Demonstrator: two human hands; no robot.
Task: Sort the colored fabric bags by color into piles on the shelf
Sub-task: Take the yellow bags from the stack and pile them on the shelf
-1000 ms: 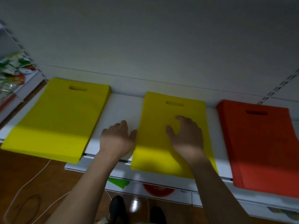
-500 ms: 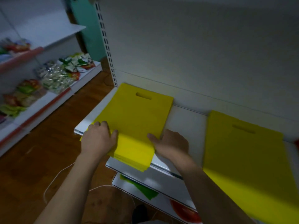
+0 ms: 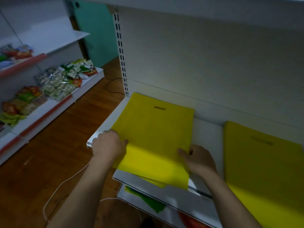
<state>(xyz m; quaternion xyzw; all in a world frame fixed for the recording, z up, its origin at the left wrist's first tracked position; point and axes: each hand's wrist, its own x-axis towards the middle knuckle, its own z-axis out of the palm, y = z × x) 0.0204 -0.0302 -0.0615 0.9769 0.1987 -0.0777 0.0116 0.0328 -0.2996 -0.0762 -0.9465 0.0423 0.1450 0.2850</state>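
A pile of yellow fabric bags [image 3: 154, 129] lies at the left end of the white shelf [image 3: 207, 134], its front part hanging over the shelf's edge. My left hand [image 3: 108, 143] grips the pile's left edge, thumb against the fabric. My right hand [image 3: 197, 160] grips the right edge, thumb on top. A lower bag's corner sticks out beneath the front of the pile. A second yellow pile [image 3: 263, 163] lies further right on the same shelf, with no hand on it.
A lower shelf [image 3: 174, 199] juts out under the hands, and below it lie a green bag [image 3: 148, 201] and something red [image 3: 189, 219]. Shelves of packaged snacks [image 3: 59, 81] stand to the left across a wooden floor [image 3: 49, 162]. A white cable lies on the floor.
Both hands left the middle yellow pile and moved left to the left yellow pile, where they now hold its two side edges. The orange pile has gone out of view.
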